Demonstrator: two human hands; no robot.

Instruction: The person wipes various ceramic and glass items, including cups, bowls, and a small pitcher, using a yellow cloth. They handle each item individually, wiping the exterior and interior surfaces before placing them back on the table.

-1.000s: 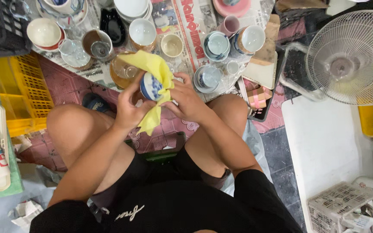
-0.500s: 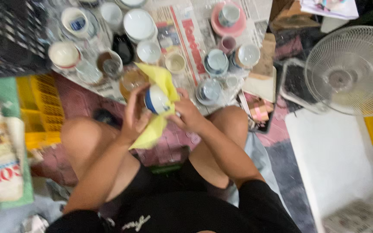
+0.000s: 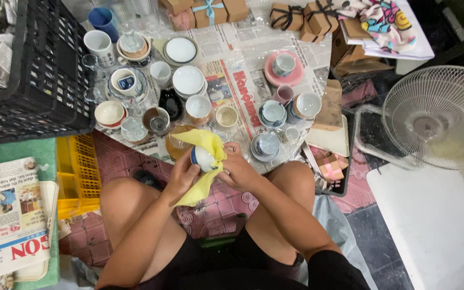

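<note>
A small white cup with a blue patch [image 3: 203, 158] sits between the two hands, just above the person's knees and at the near edge of the newspaper-covered spread [image 3: 243, 91]; it is wrapped most of the way round by a yellow cloth [image 3: 206, 161], whose loose tail hangs down toward the lap. The left hand [image 3: 182, 173] is closed round the cup from its left and underside, fingers curled up over the rim with the thumb side toward the body, so the cup lies just right of and above that palm. The right hand [image 3: 238, 167] is closed on the cloth against the cup's right side, fingers bent inward and pressing the fabric to the wall. Which way the cup's mouth faces I cannot tell, the cloth hides it. Both hands touch the bundle, the left carrying more of it. Forearms come up from the lap and converge, elbows wide over the bare knees. An amber glass bowl [image 3: 177, 144] stands just behind the cloth
</note>
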